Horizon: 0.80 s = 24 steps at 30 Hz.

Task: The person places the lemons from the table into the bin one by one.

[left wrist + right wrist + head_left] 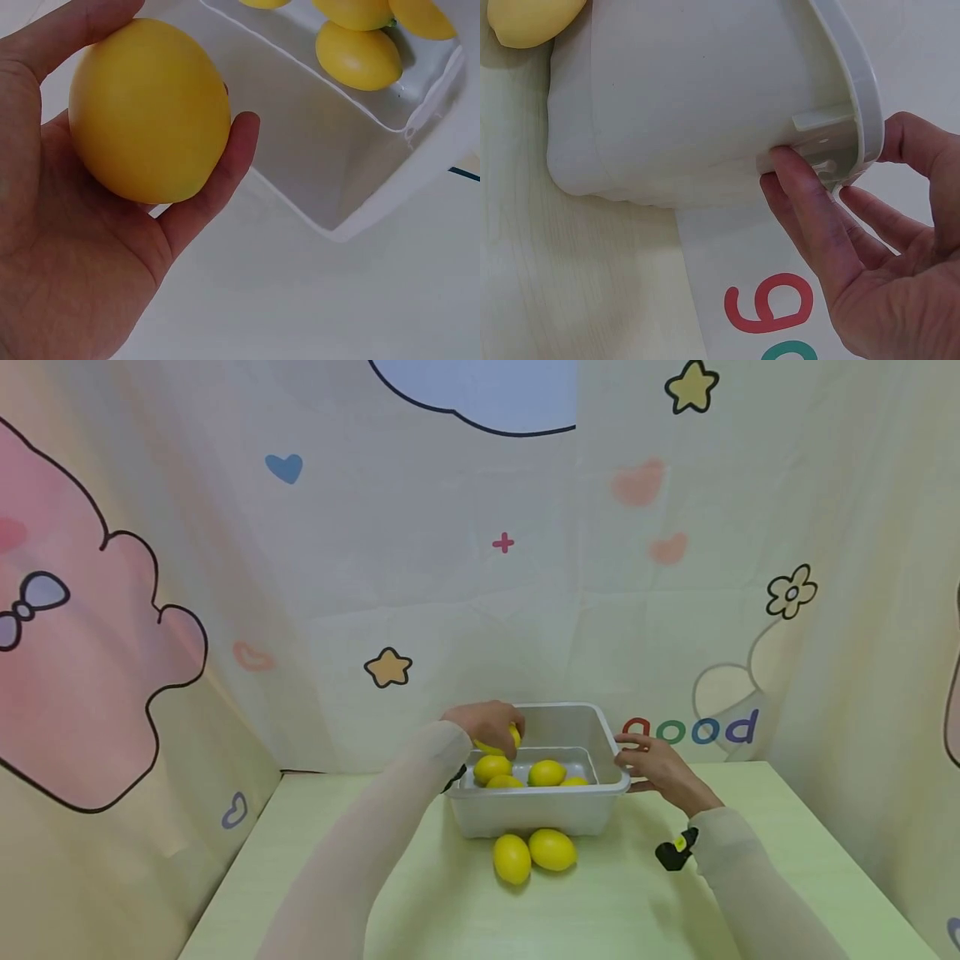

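My left hand [489,723] grips a yellow lemon [150,112] between thumb and fingers, above the left side of a white plastic bin [536,814]. Inside the bin, several lemons [547,773] lie on its pale floor. My right hand [660,768] pinches the bin's right rim; in the right wrist view its thumb is over the rim and its fingers [810,202] reach along the outer wall. Two more lemons rest on the table just before the bin, an upright-lying one [512,860] and one turned sideways [552,850], side by side.
The pale green wood-grain table [420,893] runs back to a printed cloth [450,593] hung behind it. Cloth also closes off the left and right sides. The bin stands near the table's back edge.
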Motion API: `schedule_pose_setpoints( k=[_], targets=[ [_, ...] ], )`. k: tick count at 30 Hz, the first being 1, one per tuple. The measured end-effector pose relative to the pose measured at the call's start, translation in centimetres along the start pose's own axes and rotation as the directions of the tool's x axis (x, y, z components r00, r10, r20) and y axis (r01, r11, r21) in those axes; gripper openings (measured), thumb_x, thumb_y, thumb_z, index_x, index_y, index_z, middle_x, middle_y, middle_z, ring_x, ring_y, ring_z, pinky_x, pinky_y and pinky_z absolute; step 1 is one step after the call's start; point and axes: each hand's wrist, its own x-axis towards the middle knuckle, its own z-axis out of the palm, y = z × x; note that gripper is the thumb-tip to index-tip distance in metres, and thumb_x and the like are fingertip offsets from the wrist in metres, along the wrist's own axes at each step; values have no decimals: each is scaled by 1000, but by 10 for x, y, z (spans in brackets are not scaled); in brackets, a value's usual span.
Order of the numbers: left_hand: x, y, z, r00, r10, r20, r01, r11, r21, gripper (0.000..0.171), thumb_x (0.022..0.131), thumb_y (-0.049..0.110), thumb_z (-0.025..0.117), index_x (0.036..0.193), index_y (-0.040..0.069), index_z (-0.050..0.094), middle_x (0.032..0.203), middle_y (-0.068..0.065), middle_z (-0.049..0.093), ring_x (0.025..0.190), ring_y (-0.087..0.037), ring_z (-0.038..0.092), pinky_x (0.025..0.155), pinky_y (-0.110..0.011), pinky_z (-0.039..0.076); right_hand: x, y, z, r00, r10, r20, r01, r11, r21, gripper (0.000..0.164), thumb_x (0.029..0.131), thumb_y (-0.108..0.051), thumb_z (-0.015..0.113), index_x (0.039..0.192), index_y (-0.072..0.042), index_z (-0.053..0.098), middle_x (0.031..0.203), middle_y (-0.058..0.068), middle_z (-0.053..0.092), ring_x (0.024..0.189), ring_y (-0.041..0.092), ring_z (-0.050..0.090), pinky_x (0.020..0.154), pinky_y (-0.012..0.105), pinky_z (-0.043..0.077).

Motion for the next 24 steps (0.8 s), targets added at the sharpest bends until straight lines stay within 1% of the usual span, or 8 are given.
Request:
schedule_pose_setpoints(
  k=[7,9,14,19,24],
  targets=[
    [7,-1,4,1000,-14,15,14,1000,2,34,80,32,75,113,33,64,120,8,62,104,-19,54,93,-44,49,2,0,0,1000,1,-1,-1,1000,-3,62,95,-22,60,150,-5,37,145,28,45,113,37,63,84,44,60],
    [8,-1,6,1000,-17,21,17,1000,3,34,80,32,75,112,34,65,120,8,63,104,-19,54,93,-45,49,2,1,-1,1000,-1,-1,1,1000,1,62,95,-22,60,149,-5,37,145,28,46,115,39,62,84,44,60],
    [9,-2,8,1000,-16,20,16,1000,27,32,79,32,76,110,35,65,118,9,63,102,-18,55,90,-44,49,1,0,0,1000,-7,1,7,1000,11,62,95,-21,60,150,-5,37,145,28,46,118,43,59,84,44,60],
    [13,-2,11,1000,-20,14,19,998,59,32,78,31,77,108,37,66,115,11,63,101,-17,56,85,-42,50,0,-1,0,1000,-7,2,6,1000,12,61,95,-21,59,150,-5,36,145,28,45,119,43,59,84,45,60],
    [14,-3,13,1000,-15,11,14,997,78,34,77,28,78,109,37,67,115,11,64,100,-17,56,83,-43,51,0,0,0,1000,-7,0,6,1000,13,61,96,-21,59,150,-4,37,145,28,45,119,43,59,83,43,60]
  ],
)
